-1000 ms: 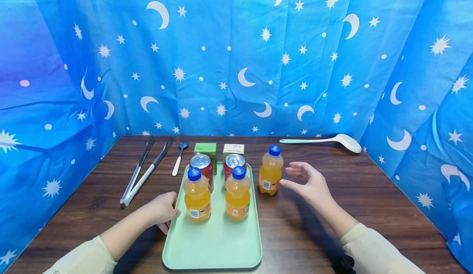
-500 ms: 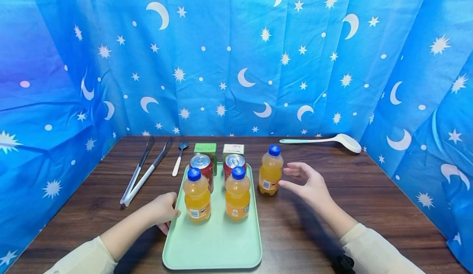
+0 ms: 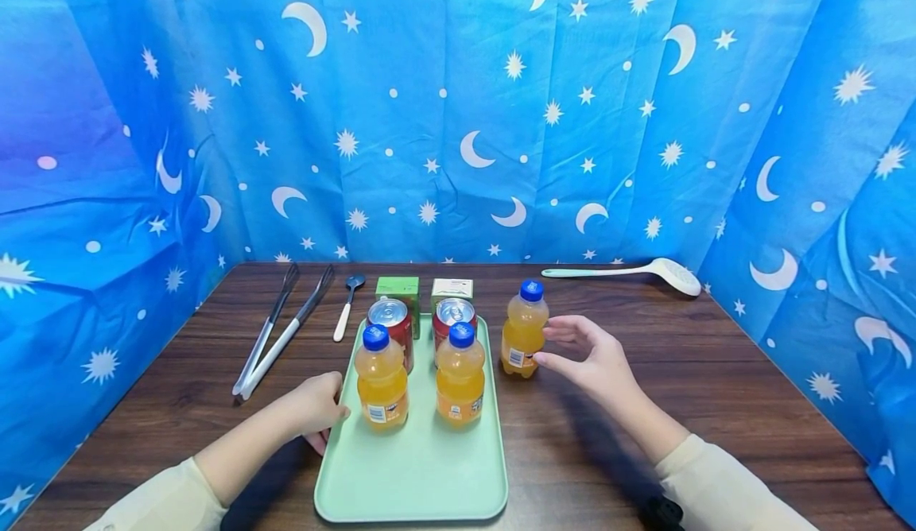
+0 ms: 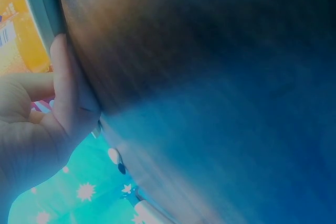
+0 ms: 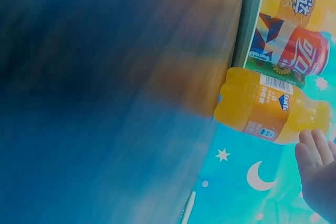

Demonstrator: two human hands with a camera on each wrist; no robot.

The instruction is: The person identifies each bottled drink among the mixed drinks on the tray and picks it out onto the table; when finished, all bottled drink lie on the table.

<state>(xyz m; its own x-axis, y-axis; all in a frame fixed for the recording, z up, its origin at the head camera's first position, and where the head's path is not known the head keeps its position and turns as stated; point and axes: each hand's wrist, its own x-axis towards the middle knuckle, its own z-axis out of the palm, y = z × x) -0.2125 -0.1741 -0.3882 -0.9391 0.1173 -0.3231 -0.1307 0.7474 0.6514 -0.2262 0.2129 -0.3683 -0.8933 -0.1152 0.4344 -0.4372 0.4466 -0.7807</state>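
My left hand [image 3: 320,408] holds the left rim of a light green tray [image 3: 411,479], thumb at the edge; some fingers are hidden. On the tray stand two orange soda bottles with blue caps, a left bottle [image 3: 382,384] and a right bottle [image 3: 460,384]. Behind them are two red soda cans, one can [image 3: 397,326] at left and another can [image 3: 449,326] at right. A third orange soda bottle [image 3: 524,332] stands upright on the table, right of the tray. Beside it my right hand [image 3: 597,356] is spread, its thumb and fingertips at the bottle's right side; contact is unclear.
A green box [image 3: 397,286] and a white-topped box [image 3: 452,287] stand behind the cans. Metal tongs [image 3: 282,340] and a small spoon [image 3: 346,312] lie to the left. A white slotted ladle [image 3: 665,275] lies at the back right, before a blue starry curtain [image 3: 429,118].
My right hand has moved slightly left, closing the gap to the bottle on the table. The left hand, tray and bottles stay where they were.
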